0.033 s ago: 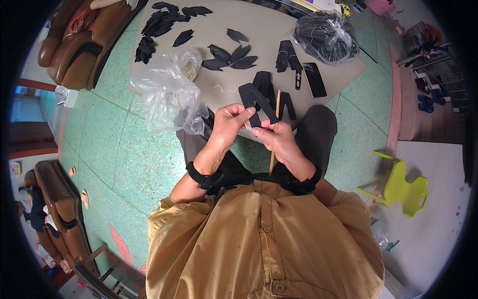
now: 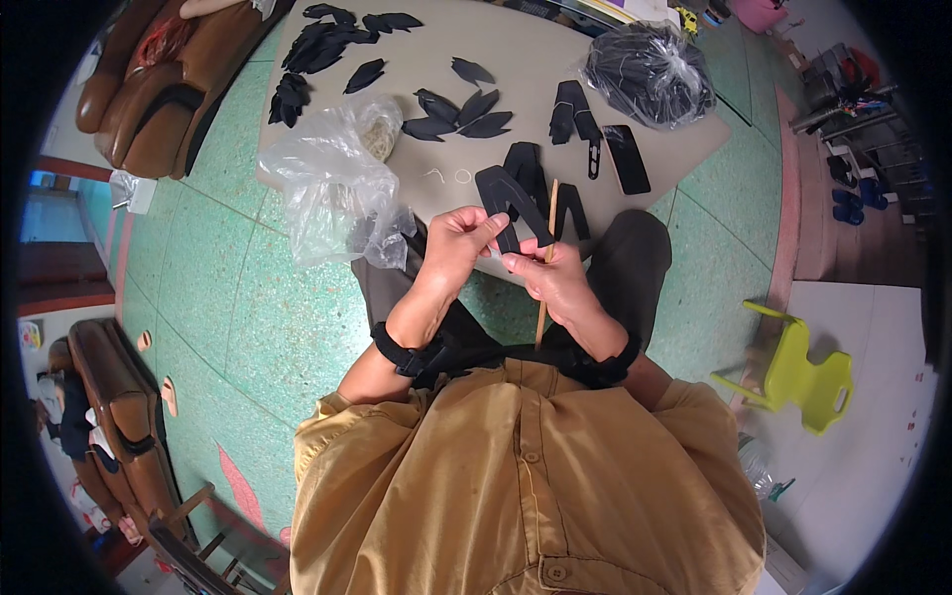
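My left hand pinches one leg of a black folded strip, bent into an upside-down V. My right hand is closed at the other leg, with a thin wooden stick running upright through its grip. A small whitish bit shows between the fingertips of both hands; its kind cannot be made out. Just beyond, more black folded strips lie at the table's near edge. Two small pale loops, perhaps rubber bands, lie left of the held strip.
On the beige table lie several black pointed pieces, a clear plastic bag, a bundled black strip, a phone and a filled bag of black pieces. A lime-green chair is at right, brown sofas at left.
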Action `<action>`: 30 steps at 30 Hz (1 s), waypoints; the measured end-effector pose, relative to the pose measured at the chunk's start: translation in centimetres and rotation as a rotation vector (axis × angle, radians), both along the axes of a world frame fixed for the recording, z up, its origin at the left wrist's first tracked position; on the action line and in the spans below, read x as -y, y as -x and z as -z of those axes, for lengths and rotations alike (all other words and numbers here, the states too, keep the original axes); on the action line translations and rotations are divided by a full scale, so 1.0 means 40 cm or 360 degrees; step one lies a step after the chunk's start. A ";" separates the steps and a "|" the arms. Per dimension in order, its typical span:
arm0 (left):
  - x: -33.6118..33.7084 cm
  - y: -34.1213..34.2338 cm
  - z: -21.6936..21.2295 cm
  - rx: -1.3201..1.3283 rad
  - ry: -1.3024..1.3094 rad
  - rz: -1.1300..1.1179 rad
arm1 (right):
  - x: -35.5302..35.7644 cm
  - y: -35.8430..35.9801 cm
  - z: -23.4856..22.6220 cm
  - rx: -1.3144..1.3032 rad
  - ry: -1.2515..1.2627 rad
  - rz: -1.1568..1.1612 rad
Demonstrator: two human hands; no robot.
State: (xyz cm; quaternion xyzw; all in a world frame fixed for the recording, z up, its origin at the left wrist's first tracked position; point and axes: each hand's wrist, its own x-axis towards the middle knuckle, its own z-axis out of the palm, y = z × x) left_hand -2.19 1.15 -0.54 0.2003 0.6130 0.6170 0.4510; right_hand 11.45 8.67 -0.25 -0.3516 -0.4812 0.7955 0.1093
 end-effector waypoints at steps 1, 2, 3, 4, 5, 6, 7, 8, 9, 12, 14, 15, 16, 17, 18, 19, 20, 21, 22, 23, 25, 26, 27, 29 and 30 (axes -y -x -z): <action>0.000 -0.001 0.005 0.0012 -0.0033 -0.0002 | 0.001 0.001 0.001 -0.0012 0.0020 -0.0019; -0.001 -0.002 0.008 0.0024 -0.0066 -0.0004 | 0.004 0.003 0.001 -0.0013 0.0020 -0.0020; -0.003 -0.004 0.007 0.0023 -0.0067 -0.0003 | 0.007 0.004 0.001 -0.0022 0.0005 -0.0010; -0.005 -0.007 0.005 0.0023 -0.0033 -0.0022 | 0.009 0.004 0.001 -0.0031 -0.0009 0.0001; -0.006 -0.009 0.004 0.0023 0.0001 -0.0041 | 0.006 0.003 0.003 -0.0032 -0.0010 0.0002; -0.005 -0.006 0.011 0.0017 -0.0005 -0.0044 | 0.000 0.004 0.003 -0.0027 0.0038 -0.0023; -0.003 -0.003 0.024 0.0055 -0.0037 -0.0002 | -0.005 0.005 0.003 -0.0022 0.0086 -0.0049; -0.001 -0.001 0.034 0.0093 -0.0069 0.0040 | -0.008 0.003 0.003 -0.0028 0.0080 -0.0055; -0.005 -0.004 0.022 0.0085 -0.0081 0.0038 | -0.012 -0.002 0.004 -0.0016 0.0188 -0.0062; -0.007 -0.007 0.006 0.0115 -0.0099 0.0217 | -0.016 -0.006 0.005 -0.0047 0.0364 -0.0106; 0.000 0.005 0.020 0.0049 -0.0076 0.0172 | -0.024 -0.002 0.002 -0.0071 0.0381 -0.0145; 0.001 0.007 0.018 -0.0002 -0.0044 0.0144 | -0.035 -0.005 0.012 -0.0069 0.0417 -0.0235; 0.001 0.009 0.017 -0.0002 -0.0046 0.0142 | -0.046 -0.010 0.017 -0.0066 0.0453 -0.0324; 0.000 0.012 0.015 0.0040 -0.0035 0.0115 | -0.057 -0.018 0.020 -0.0067 0.0451 -0.0325; 0.000 0.014 0.014 0.0084 -0.0024 0.0085 | -0.066 -0.024 0.014 -0.0050 0.0225 -0.0371; 0.000 0.016 0.015 0.0084 -0.0025 0.0082 | -0.072 -0.026 0.008 -0.0033 -0.0002 -0.0415; 0.000 0.018 0.017 0.0058 0.0002 0.0118 | -0.081 -0.023 0.001 -0.0050 -0.0084 -0.0281; 0.002 0.017 0.018 0.0034 0.0034 0.0158 | -0.083 -0.020 -0.039 -0.0096 -0.0033 -0.0208; 0.003 0.016 0.019 0.0036 0.0038 0.0161 | -0.088 -0.017 -0.018 -0.0090 -0.0101 -0.0137; 0.004 0.014 0.019 0.0045 0.0036 0.0199 | -0.089 -0.016 0.006 -0.0084 -0.0169 -0.0064; 0.000 0.010 0.014 0.0058 0.0035 0.0242 | -0.084 -0.017 0.019 -0.0071 -0.0205 -0.0092; -0.006 0.007 0.012 0.0206 -0.0038 0.0132 | -0.082 -0.018 0.021 -0.0061 -0.0244 -0.0123; -0.011 0.006 0.003 0.0354 -0.0109 0.0020 | -0.081 -0.021 0.022 -0.0059 -0.0240 -0.0121; -0.013 0.011 -0.016 0.0374 -0.0106 0.0012 | -0.081 -0.029 0.020 -0.0092 -0.0040 -0.0228; -0.011 0.017 -0.018 0.0363 -0.0115 0.0037 | -0.079 -0.029 0.013 -0.0090 -0.0034 -0.0227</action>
